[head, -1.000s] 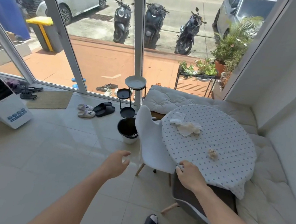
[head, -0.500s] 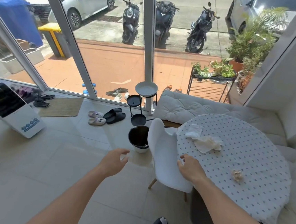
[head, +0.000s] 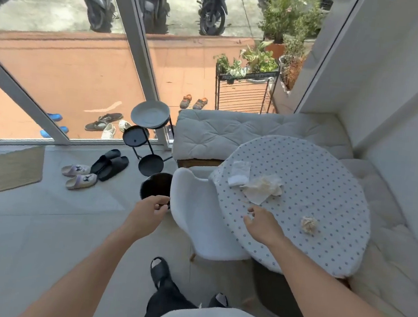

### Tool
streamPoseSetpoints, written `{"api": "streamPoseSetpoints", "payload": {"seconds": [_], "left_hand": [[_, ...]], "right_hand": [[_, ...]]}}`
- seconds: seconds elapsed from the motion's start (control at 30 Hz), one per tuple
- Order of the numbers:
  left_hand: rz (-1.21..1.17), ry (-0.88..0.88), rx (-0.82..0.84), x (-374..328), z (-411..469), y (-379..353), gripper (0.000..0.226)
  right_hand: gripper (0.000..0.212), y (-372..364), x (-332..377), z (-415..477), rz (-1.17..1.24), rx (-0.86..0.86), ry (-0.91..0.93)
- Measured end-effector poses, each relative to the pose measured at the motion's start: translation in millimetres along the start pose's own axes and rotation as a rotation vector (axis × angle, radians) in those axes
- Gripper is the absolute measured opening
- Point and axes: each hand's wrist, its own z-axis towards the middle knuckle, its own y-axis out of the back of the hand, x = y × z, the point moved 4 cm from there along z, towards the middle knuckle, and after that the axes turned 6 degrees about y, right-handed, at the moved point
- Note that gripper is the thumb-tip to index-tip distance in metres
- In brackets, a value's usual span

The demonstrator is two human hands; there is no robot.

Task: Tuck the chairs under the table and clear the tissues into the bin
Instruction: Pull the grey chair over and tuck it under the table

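Note:
A round table (head: 327, 190) with a dotted white cloth stands at the right. On it lie a folded white tissue (head: 239, 172), a crumpled tissue (head: 263, 189) and a small balled tissue (head: 309, 224). A white chair (head: 202, 216) is pushed against the table's left edge, its seat partly under the cloth. A black bin (head: 155, 186) stands on the floor left of the chair. My right hand (head: 262, 225) hovers open over the table's near edge, short of the crumpled tissue. My left hand (head: 149, 212) hangs empty and loosely curled by the bin's near rim.
A cushioned bench (head: 230, 135) wraps behind and right of the table. A black tiered stand (head: 149, 132) is beside the glass door. Slippers (head: 81, 174) and black sandals (head: 110, 164) lie on the tiled floor, with a mat (head: 5, 172) at the left.
My right hand has left the chair back and moved onto the table toward the tissues. My view has moved closer and looks further down; my left hand is now near the bin.

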Motion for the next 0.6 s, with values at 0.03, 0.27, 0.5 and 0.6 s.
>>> {"api": "streamPoseSetpoints", "payload": {"seconds": [0.03, 0.27, 0.5, 0.6], "left_hand": [[0.006, -0.015, 0.034, -5, 17, -3, 0.036], [0.067, -0.148, 0.241, -47, 124, -11, 0.035], [0.226, -0.29, 0.421, -88, 221, -13, 0.038], [0.26, -0.315, 0.497, -104, 248, -26, 0.037]], "right_hand": [[0.05, 3, -7, 5, 0.006, -0.008, -0.037], [0.056, 20, -36, 28, 0.089, -0.075, -0.299], [0.054, 22, -35, 25, 0.144, -0.171, -0.519], [0.054, 10, -37, 16, 0.136, -0.167, -0.583]]}}
